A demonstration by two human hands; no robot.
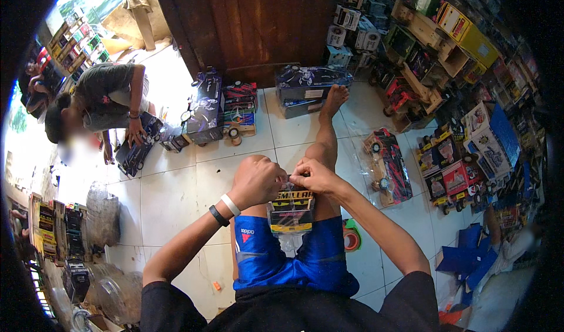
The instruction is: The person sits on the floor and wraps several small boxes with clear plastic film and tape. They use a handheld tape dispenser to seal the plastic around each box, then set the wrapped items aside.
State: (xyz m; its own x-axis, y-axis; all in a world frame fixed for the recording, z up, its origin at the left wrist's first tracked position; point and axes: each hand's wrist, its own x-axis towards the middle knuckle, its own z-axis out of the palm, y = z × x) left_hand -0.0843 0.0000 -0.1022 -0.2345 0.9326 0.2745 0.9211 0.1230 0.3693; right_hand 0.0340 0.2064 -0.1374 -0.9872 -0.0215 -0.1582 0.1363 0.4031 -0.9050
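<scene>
A small toy truck (292,216) with yellow, black and pink panels rests between my thighs, over my blue shorts. Transparent plastic shows around its near end. At the truck's far end, both hands meet with closed fingers. My left hand (259,181) is pinched just left of the truck's top. From the right, my right hand (316,176) pinches close beside it. A small dark bit shows between the fingertips, but I cannot make out what it is. The fingers hide part of the truck's far end.
A roll of tape (352,238) lies by my right thigh. Right of my outstretched leg is a wooden toy truck (388,166) on plastic. Boxed toys (205,106) line the wooden door. Stacked toy trucks (449,167) fill the right. At left, a person (108,94) handles a dark box.
</scene>
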